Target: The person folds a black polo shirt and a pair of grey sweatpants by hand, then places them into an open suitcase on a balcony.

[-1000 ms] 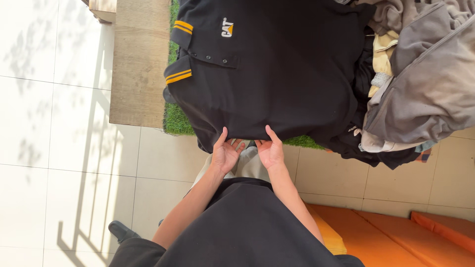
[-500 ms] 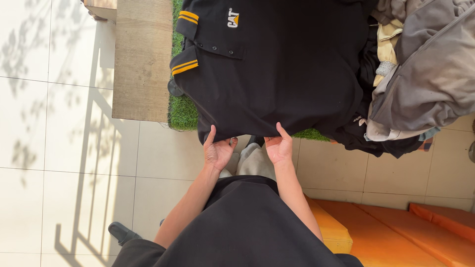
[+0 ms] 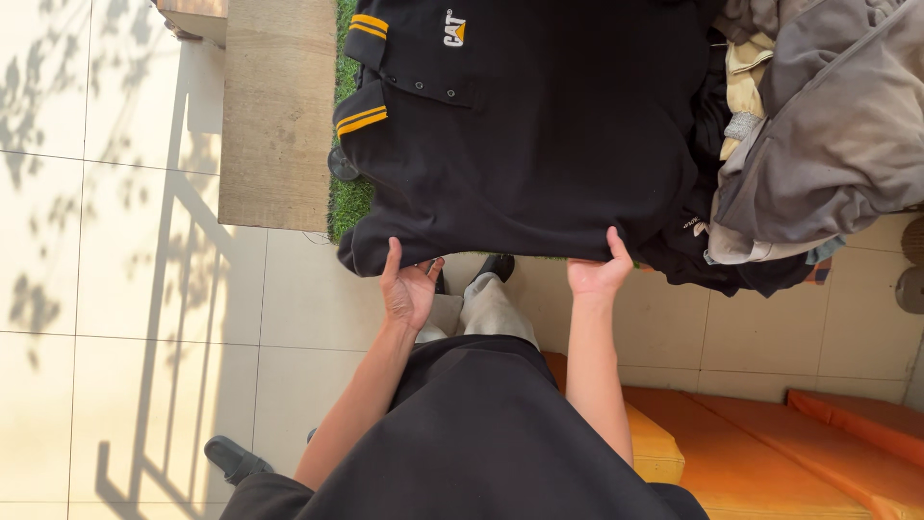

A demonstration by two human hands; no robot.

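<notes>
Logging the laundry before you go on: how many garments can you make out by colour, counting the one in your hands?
Black: 2, the polo shirt gripped at its hem by the left hand and right hand, plus a black garment under the pile.
Grey: 1, the jacket.
Beige: 1, a folded piece.
Total: 4 that I can tell apart.

This looks like the sunlit balcony or patio of a home. Pale square floor tiles (image 3: 115,250) carry the shadow of a railing and leaves — outdoor light. A strip of green artificial grass (image 3: 348,197) lies beside a plain wooden bench top (image 3: 277,116). A heap of grey and beige household clothing (image 3: 818,125) and flat orange cushions (image 3: 770,433) suggest laundry — probably a domestic corner.
</notes>
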